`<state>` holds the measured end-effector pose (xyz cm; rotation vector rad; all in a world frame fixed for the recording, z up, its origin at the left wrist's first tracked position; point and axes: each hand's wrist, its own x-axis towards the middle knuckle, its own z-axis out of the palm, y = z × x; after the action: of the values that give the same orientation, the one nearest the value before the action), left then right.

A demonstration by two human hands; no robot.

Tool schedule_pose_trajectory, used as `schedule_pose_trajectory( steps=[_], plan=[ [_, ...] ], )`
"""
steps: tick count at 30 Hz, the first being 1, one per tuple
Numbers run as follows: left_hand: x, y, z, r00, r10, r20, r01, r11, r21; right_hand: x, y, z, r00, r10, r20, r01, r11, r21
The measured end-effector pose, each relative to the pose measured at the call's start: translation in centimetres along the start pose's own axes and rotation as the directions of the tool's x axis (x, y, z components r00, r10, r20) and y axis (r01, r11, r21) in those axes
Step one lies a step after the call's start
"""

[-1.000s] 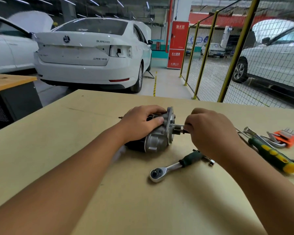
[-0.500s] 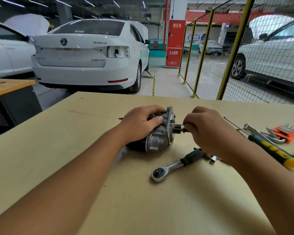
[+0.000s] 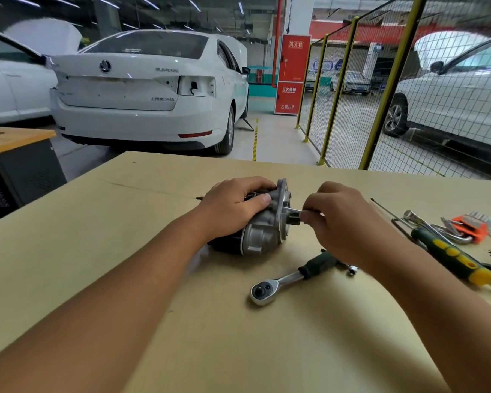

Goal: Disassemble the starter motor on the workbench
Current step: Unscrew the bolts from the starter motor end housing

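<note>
The starter motor lies on its side in the middle of the workbench, silver housing toward me and flange facing right. My left hand grips its body from above, thumb on the housing. A thin bolt sticks out of the flange to the right. My right hand pinches the end of that bolt with curled fingers. The black rear of the motor is mostly hidden under my left hand.
A ratchet wrench with a dark handle lies just in front of the motor, a small socket beside it. A green-yellow screwdriver, wrenches and an orange hex key set lie at right. A yellow mesh fence and white cars stand beyond.
My right hand has drawn slightly to the right, so more of the bolt shows between it and the flange. My left hand keeps the same hold on the motor.
</note>
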<state>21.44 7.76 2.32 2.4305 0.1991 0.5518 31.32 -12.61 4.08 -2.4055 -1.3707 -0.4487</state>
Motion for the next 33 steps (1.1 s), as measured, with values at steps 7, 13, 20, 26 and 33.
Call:
schedule_pose_trajectory(
  steps=[7,13,20,26,33],
  plan=[
    [-0.1,0.0,-0.1,1.0,0.008,0.009,-0.008,1.0,0.022,-0.1,-0.7,0.1,0.991,0.02,-0.132,-0.056,0.96,-0.273],
    [0.0,-0.1,0.0,1.0,0.006,0.009,-0.006,1.0,0.004,-0.1,-0.4,-0.1,0.998,-0.012,-0.061,0.013,1.0,0.016],
    [0.1,0.1,0.0,1.0,0.006,-0.009,-0.006,1.0,0.007,0.2,-0.3,0.4,0.997,-0.019,-0.077,0.014,0.998,-0.063],
    [0.0,0.0,-0.1,1.0,0.006,0.012,-0.007,1.0,0.02,-0.2,-0.9,0.1,0.988,-0.008,-0.157,-0.044,0.945,-0.324],
    [0.0,-0.1,0.1,1.0,0.004,-0.009,-0.004,1.0,-0.005,0.1,-0.8,0.1,1.0,-0.003,0.008,0.003,1.0,-0.024]
  ],
)
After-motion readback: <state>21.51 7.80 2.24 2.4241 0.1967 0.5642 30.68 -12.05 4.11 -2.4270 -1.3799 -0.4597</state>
